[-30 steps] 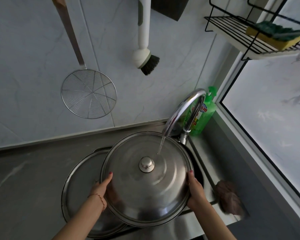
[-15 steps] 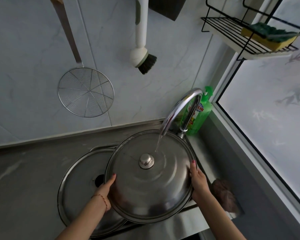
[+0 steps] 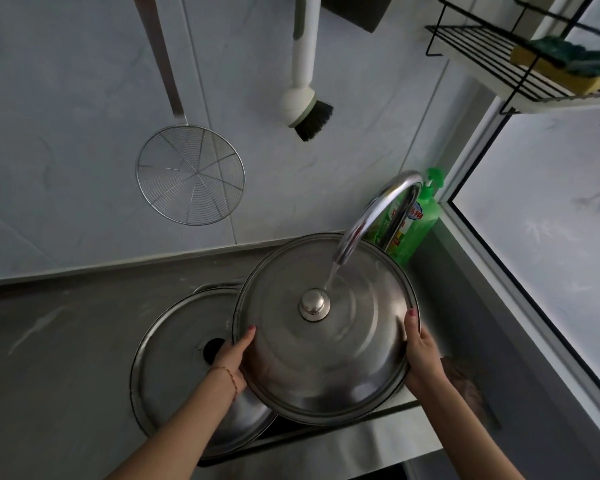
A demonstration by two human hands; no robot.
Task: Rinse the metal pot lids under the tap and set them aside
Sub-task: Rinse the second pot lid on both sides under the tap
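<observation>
We are mid-rinse: our left hand [image 3: 231, 355] and right hand [image 3: 421, 351] grip opposite rims of the domed steel lid [image 3: 326, 341], held over the sink with the tap [image 3: 371, 216] stream landing just beside its knob [image 3: 314, 304]. A second lid [image 3: 174, 344] lies beneath, to the left. Next we would probably tilt the lid to shed water, then set it on the bench [image 3: 49, 341].

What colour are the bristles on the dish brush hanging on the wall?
Black bristles, on the white-handled dish brush; the head view shows them clearly.
</observation>
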